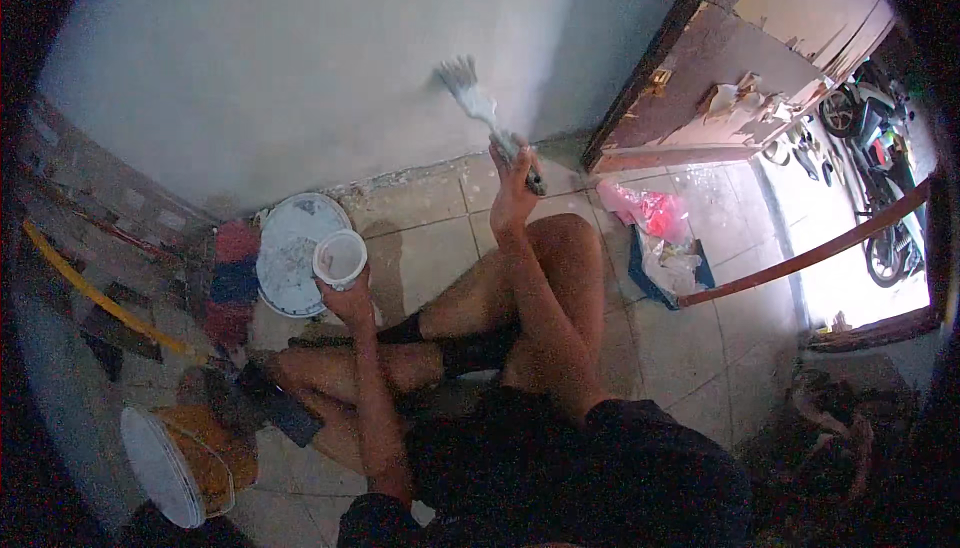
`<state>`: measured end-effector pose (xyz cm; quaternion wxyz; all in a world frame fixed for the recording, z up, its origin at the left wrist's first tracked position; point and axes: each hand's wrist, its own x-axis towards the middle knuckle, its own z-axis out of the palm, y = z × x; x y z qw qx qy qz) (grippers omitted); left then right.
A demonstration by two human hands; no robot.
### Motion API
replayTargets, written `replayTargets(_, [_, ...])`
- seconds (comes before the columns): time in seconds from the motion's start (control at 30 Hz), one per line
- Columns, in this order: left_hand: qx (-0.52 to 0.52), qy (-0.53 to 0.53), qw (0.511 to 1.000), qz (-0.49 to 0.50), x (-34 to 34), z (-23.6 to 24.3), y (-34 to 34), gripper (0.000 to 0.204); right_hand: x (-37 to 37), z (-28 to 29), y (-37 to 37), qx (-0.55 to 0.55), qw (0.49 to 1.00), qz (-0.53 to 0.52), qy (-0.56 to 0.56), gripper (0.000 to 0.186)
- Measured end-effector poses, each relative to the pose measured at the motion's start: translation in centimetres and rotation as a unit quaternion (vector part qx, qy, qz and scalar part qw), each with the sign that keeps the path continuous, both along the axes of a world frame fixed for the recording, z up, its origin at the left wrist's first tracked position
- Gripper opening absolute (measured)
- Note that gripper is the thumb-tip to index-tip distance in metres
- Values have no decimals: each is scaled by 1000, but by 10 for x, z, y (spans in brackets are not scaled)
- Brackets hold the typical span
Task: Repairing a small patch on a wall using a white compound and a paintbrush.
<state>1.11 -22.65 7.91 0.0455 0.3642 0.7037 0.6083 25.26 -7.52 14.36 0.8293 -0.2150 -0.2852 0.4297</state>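
My right hand [514, 176] is wrapped round the handle of a paintbrush [478, 103], raised in front of the pale wall [300, 68]. White paint coats the brush's lower part, and its bristles point up and to the left, close to the wall; I cannot tell whether they touch it. My left hand [350, 300] grips a small white plastic cup [340, 256], its open mouth tipped toward me. What lies inside the cup is hard to make out. Just behind the cup, a paint-smeared round white lid [292, 238] rests on the tiled floor.
A yellow bucket with a white lid [160, 468] is at lower left. To the right sit a blue tray [655, 273] and a pink plastic bag [640, 206]. A peeling door [730, 68] stands open, with a motorcycle [885, 178] outside. My bent legs occupy the middle.
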Motion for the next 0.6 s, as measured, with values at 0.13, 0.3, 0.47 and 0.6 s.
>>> replayTargets(0.13, [9,5,1000,-12,-2,2,-3,72,-2,1,-11,-117,993,-2,3,42])
replayTargets(0.3, [22,13,999,-20,16,14,0,72,42,80,3,-99,995,-23,7,48])
replayTargets(0.47, [37,-7,999,-26,-7,-11,-3,72,49,187,12,27,999,20,-39,44])
replayTargets(0.6, [78,-47,995,-33,-29,-28,-3,72,37,194,16,119,992,39,5,44])
